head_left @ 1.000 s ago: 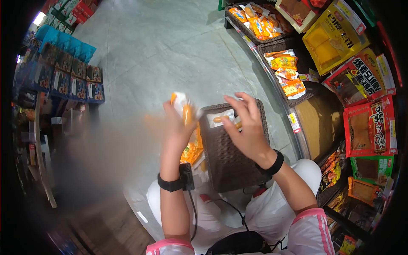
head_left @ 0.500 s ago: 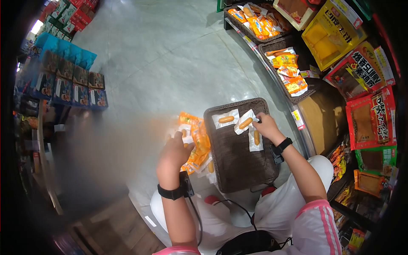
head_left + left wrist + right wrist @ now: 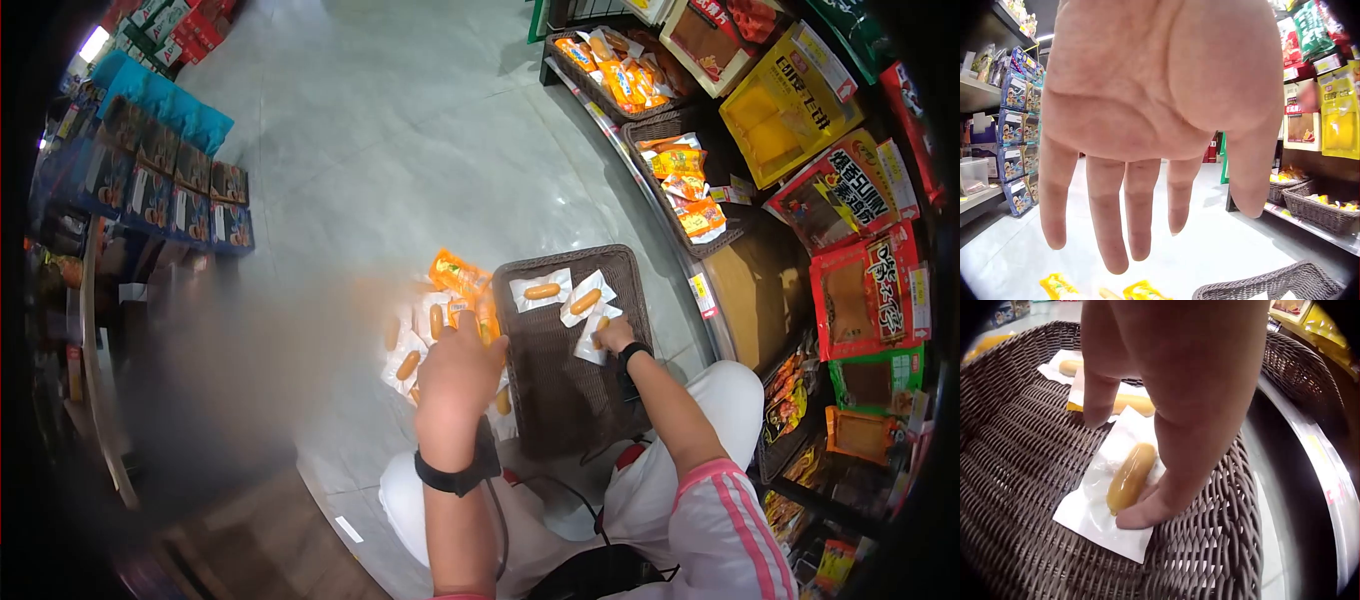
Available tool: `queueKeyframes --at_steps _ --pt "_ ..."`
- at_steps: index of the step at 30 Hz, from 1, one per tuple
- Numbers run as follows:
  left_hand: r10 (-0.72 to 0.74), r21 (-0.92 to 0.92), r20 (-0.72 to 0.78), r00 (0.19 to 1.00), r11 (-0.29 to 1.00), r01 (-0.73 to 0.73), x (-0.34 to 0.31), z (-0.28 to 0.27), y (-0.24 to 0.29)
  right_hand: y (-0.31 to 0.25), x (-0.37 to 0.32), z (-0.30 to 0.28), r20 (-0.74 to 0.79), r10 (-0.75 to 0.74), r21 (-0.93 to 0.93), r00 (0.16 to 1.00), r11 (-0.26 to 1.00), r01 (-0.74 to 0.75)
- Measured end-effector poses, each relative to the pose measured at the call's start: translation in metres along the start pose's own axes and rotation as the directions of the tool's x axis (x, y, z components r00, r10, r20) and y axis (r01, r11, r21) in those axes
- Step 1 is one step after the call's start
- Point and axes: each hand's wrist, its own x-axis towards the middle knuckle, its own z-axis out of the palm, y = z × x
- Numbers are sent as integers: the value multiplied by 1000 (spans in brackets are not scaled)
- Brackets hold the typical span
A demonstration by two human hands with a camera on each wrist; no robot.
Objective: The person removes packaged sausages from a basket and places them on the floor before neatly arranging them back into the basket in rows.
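Note:
My left hand reaches over a pile of orange-wrapped sausage packets beside the basket. In the left wrist view its fingers extend with nothing held between them. My right hand is inside the brown woven basket, at a white-backed sausage packet lying flat. In the right wrist view fingertips touch that packet next to its sausage, and another digit hangs apart to the left. Two more sausage packets, one at the far left corner and one beside it, lie in the basket.
Shelving with hanging snack bags runs along the right. Two woven baskets of packets, one nearer, sit on its low ledge. Blue boxes are stacked at left. Grey floor stretches ahead, and my knee is beside the basket.
A sausage packet left my raised left hand, which lowered to the pile and now reaches over it. My right hand set down packets and moved toward the basket's near right; the packets there shifted into a row.

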Motion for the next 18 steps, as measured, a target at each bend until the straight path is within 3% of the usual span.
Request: queueKeyframes --at_steps 1,4,7,10,11,14,15,18 --pt "14 -9 -10 1000 1000 -14 -2 -1 0 -1 0 -3 65 9 25 998 1000 -11" --pt "14 -14 -7 1000 1000 -15 -1 -6 -2 -34 -41 -11 -51 -9 -270 999 963 -5" --pt "23 -24 -27 999 999 -23 0 -10 -5 -34 -39 -1 -56 -10 -186 998 983 -1" --pt "71 -25 -87 994 997 -73 2 -6 -12 -28 -41 1 17 -381 -316 925 875 366" --pt "72 -31 -91 993 997 -75 4 -6 -14 -26 -45 2 13 -604 -430 797 716 550" --pt "64 -85 -89 994 994 -72 8 -6 -15 -38 -53 -1 71 -787 -492 613 507 708" --pt "59 -105 -88 994 992 -68 9 -7 -16 -39 -51 3 49 -765 -549 642 516 657" --pt "57 -112 -51 997 992 -63 11 -11 -11 -49 -65 2 -164 -614 -433 772 748 503"
